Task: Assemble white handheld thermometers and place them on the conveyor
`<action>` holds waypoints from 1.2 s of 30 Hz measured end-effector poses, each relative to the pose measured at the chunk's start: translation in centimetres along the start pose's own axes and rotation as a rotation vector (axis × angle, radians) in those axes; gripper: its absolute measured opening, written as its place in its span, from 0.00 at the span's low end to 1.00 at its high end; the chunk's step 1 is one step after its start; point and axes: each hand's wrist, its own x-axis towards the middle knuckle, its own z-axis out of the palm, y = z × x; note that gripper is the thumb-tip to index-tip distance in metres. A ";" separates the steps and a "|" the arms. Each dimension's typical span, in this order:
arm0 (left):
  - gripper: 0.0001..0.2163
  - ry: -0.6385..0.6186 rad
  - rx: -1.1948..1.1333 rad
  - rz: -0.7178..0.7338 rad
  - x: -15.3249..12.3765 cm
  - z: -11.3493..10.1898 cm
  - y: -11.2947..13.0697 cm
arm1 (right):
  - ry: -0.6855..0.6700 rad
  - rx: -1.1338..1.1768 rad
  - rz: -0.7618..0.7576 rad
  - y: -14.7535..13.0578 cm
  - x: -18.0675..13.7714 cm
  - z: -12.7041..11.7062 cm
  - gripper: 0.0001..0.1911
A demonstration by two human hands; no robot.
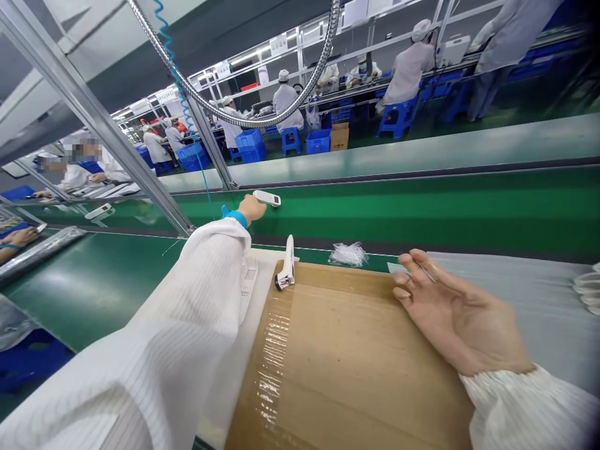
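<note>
Our left grip (250,209), its white striped sleeve (187,312) and blue wristband (237,218) reaching far, has its fingertips at the near end of a white handheld device (267,199), which sits over the far green belt (422,212) of the worktop; we cannot tell whether those fingers are clenched on it or only touching it. Well to the right, our right grip (457,315) is released, fingers spread and slightly curled, over the far right part of a cardboard sheet (356,350) and well apart from the device. A second white device (287,265), with a metal end, stands tilted at the far left corner of the cardboard, nearer our left grip than our right. Strips of clear tape (274,362) cross the sheet's left side, and a white sheet (244,337) lies along its left edge. A small bundle of clear plastic bags (347,254) lies just beyond the far edge, while grey film (525,300) lies to the right. Across the aisle, a co-worker (412,69) in a white gown and cap sits on a blue stool (398,117).
</note>
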 end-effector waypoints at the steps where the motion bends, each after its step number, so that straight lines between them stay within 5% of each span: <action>1: 0.13 -0.013 0.059 0.012 -0.2 0.1 0.2 | 0.007 0.004 0.003 0.0 0.0 0.0 0.10; 9: 0.19 -0.412 0.410 0.089 -5.7 3.7 1.9 | -0.004 -0.028 -0.012 0.2 0.0 0.2 0.08; 13: 0.22 -0.362 0.463 0.127 -8.8 3.5 2.7 | -0.024 -0.081 -0.022 0.4 0.2 0.0 0.08; 15: 0.22 -0.236 0.395 0.181 -10.2 2.8 3.4 | -0.057 -0.128 -0.007 0.6 0.4 -0.1 0.11; 19: 0.20 0.042 -0.177 0.191 -13.3 2.5 4.1 | -0.073 -0.327 -0.004 1.6 0.8 -0.5 0.20; 22: 0.20 -0.117 -0.522 0.082 -16.1 4.3 3.6 | -0.033 -0.494 -0.042 2.4 1.0 -0.7 0.26; 27: 0.09 -0.502 -0.461 0.160 -19.8 8.2 2.1 | -0.092 -0.737 -0.210 3.2 0.9 -1.1 0.23; 36: 0.09 -0.384 -0.099 0.343 -20.6 8.0 2.3 | 0.046 -1.178 -0.604 2.5 0.8 -1.4 0.17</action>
